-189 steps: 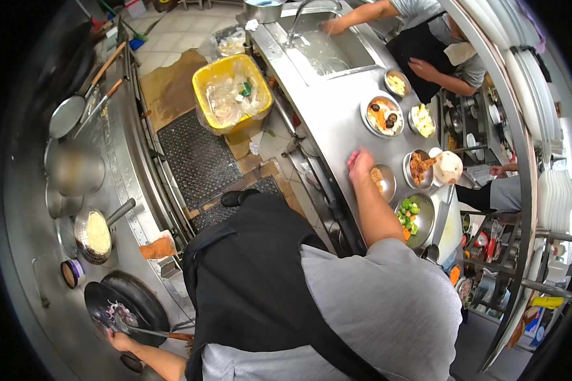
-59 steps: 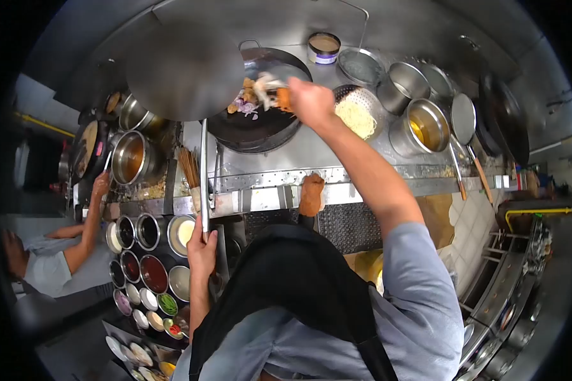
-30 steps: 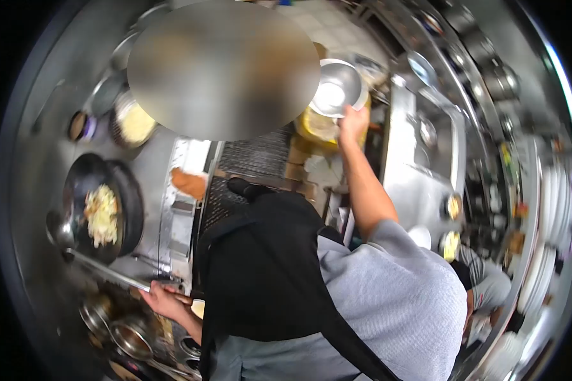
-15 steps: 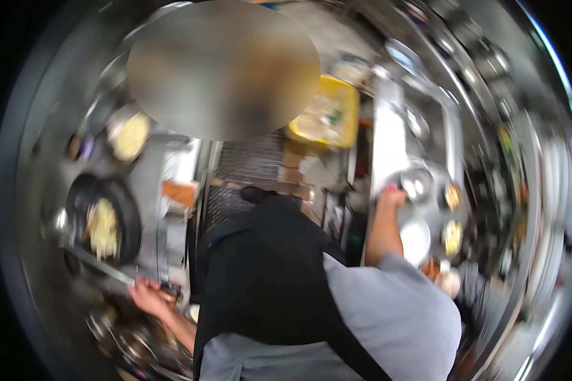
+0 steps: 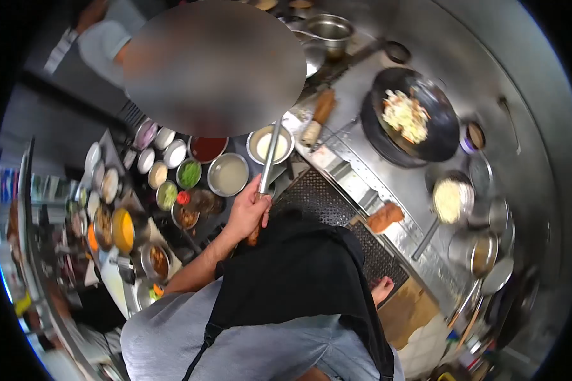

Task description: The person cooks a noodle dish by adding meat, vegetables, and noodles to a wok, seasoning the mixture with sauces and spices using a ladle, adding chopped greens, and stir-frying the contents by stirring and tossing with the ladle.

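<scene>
My left hand (image 5: 249,213) is wrapped round the ladle (image 5: 271,152), near its wooden grip end. The ladle's long metal shaft slants up across a steel bowl (image 5: 253,147) with a pale content, and its far end is hidden by a blurred patch. Beside that hand stand a bowl of cloudy liquid (image 5: 229,174) and a red-capped bottle (image 5: 203,202). My right hand (image 5: 381,290) hangs low beside the black apron, partly hidden by it, with loosely bent fingers and nothing visible in them. To the right, a black wok (image 5: 448,124) holds chopped pale food (image 5: 405,116).
A pan of pale food (image 5: 448,200) and steel pots (image 5: 473,252) sit on the right-hand stove. An orange cloth (image 5: 386,218) lies on its front ledge. Several ingredient bowls line the left counter, including chopped greens (image 5: 189,173). Another person's sleeve (image 5: 102,51) shows at upper left.
The view has swung round: the wok has gone from left to right. My left hand has brought the ladle from the wok to the ingredient bowls. My right hand has left the counter.
</scene>
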`<action>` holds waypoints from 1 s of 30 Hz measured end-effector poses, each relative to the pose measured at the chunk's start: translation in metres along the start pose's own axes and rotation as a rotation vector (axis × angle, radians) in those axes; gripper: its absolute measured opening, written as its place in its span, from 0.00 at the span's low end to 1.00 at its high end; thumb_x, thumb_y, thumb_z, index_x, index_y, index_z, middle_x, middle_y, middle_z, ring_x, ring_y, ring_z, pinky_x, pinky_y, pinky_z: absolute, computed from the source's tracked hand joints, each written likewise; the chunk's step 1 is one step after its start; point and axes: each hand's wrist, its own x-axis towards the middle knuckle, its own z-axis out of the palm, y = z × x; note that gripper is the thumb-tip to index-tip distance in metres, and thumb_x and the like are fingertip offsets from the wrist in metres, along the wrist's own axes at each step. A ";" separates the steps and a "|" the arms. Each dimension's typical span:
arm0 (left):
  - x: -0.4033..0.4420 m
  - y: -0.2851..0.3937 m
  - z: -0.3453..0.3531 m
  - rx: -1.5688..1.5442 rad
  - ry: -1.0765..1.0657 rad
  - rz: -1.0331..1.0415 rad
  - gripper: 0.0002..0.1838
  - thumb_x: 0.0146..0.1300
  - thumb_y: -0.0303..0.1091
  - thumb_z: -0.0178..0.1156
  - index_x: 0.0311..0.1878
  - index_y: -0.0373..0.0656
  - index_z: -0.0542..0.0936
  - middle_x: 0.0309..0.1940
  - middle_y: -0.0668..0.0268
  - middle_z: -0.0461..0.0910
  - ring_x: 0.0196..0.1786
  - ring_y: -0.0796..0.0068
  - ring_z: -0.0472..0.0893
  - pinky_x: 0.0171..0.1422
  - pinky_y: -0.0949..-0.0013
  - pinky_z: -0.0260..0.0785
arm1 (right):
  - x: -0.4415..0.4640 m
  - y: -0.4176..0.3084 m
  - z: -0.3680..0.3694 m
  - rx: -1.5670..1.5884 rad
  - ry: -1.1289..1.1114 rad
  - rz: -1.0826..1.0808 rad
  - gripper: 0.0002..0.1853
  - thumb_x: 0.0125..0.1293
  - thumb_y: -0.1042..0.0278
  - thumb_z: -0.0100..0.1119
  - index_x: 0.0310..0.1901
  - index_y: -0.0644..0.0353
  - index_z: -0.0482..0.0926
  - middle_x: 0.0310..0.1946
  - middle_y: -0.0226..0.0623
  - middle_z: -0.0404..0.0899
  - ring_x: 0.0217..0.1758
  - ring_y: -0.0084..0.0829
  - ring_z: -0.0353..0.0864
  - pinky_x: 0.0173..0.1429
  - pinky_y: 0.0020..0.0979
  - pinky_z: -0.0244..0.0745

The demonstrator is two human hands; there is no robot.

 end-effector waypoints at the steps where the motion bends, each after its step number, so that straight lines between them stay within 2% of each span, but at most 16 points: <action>1: -0.011 -0.008 -0.008 -0.002 0.091 0.005 0.36 0.73 0.24 0.51 0.81 0.41 0.52 0.25 0.69 0.72 0.18 0.79 0.71 0.21 0.74 0.67 | 0.009 -0.001 -0.002 -0.050 -0.045 -0.016 0.14 0.78 0.54 0.53 0.52 0.56 0.70 0.32 0.36 0.78 0.22 0.27 0.77 0.21 0.29 0.72; 4: -0.017 -0.016 -0.034 0.028 0.363 0.095 0.37 0.70 0.24 0.48 0.82 0.42 0.51 0.25 0.69 0.72 0.17 0.79 0.71 0.20 0.74 0.67 | 0.026 -0.004 -0.003 -0.193 -0.122 -0.008 0.13 0.78 0.56 0.53 0.51 0.56 0.69 0.29 0.35 0.76 0.21 0.26 0.76 0.19 0.30 0.70; 5: -0.011 -0.013 -0.041 0.046 0.442 0.103 0.36 0.68 0.24 0.47 0.80 0.43 0.56 0.25 0.70 0.72 0.15 0.79 0.70 0.18 0.74 0.66 | 0.031 -0.005 -0.003 -0.238 -0.135 0.006 0.12 0.78 0.57 0.53 0.50 0.56 0.69 0.28 0.35 0.76 0.20 0.26 0.75 0.18 0.30 0.70; 6: -0.004 -0.013 -0.050 -0.004 0.509 0.132 0.29 0.67 0.24 0.46 0.73 0.42 0.64 0.24 0.71 0.71 0.15 0.79 0.70 0.17 0.74 0.65 | 0.030 -0.010 -0.003 -0.269 -0.155 0.033 0.12 0.78 0.57 0.54 0.50 0.57 0.69 0.27 0.35 0.75 0.21 0.26 0.75 0.19 0.30 0.70; 8: 0.007 -0.010 -0.068 -0.045 0.611 0.125 0.22 0.68 0.25 0.47 0.65 0.42 0.69 0.24 0.71 0.71 0.15 0.79 0.71 0.17 0.74 0.65 | 0.026 -0.025 -0.004 -0.321 -0.181 0.085 0.12 0.77 0.58 0.55 0.50 0.57 0.69 0.26 0.34 0.74 0.21 0.26 0.75 0.19 0.29 0.71; 12: 0.029 -0.029 -0.119 -0.131 0.710 0.042 0.11 0.67 0.26 0.49 0.51 0.44 0.70 0.22 0.71 0.71 0.15 0.78 0.71 0.17 0.72 0.67 | 0.050 0.013 -0.010 -0.369 -0.249 0.024 0.13 0.76 0.59 0.58 0.50 0.58 0.69 0.27 0.34 0.76 0.23 0.26 0.76 0.24 0.30 0.73; 18: 0.040 -0.028 -0.144 -0.274 0.662 0.006 0.07 0.67 0.26 0.50 0.47 0.46 0.69 0.22 0.72 0.71 0.15 0.78 0.71 0.18 0.69 0.68 | 0.064 0.034 -0.015 -0.228 -0.224 0.077 0.14 0.75 0.60 0.60 0.49 0.60 0.71 0.32 0.36 0.79 0.28 0.27 0.80 0.32 0.31 0.76; 23: 0.049 -0.030 -0.159 -0.405 0.637 -0.007 0.03 0.70 0.29 0.51 0.43 0.48 0.68 0.23 0.72 0.72 0.19 0.77 0.72 0.21 0.66 0.69 | 0.102 0.099 -0.017 -0.259 -0.151 0.054 0.13 0.75 0.62 0.60 0.49 0.62 0.73 0.37 0.37 0.80 0.32 0.29 0.82 0.39 0.33 0.79; 26: 0.050 -0.026 -0.162 -0.565 0.616 -0.019 0.02 0.71 0.31 0.52 0.41 0.48 0.70 0.23 0.74 0.73 0.20 0.78 0.72 0.24 0.66 0.68 | 0.108 0.115 -0.017 -0.375 -0.257 -0.025 0.13 0.75 0.63 0.60 0.50 0.63 0.72 0.36 0.37 0.79 0.33 0.30 0.83 0.38 0.32 0.79; 30: 0.051 -0.024 -0.171 -0.781 0.582 0.027 0.06 0.73 0.33 0.53 0.37 0.49 0.72 0.23 0.75 0.74 0.21 0.79 0.72 0.27 0.68 0.67 | 0.096 0.071 -0.003 -0.124 -0.294 -0.082 0.14 0.76 0.65 0.58 0.54 0.62 0.70 0.32 0.35 0.78 0.29 0.27 0.78 0.32 0.29 0.75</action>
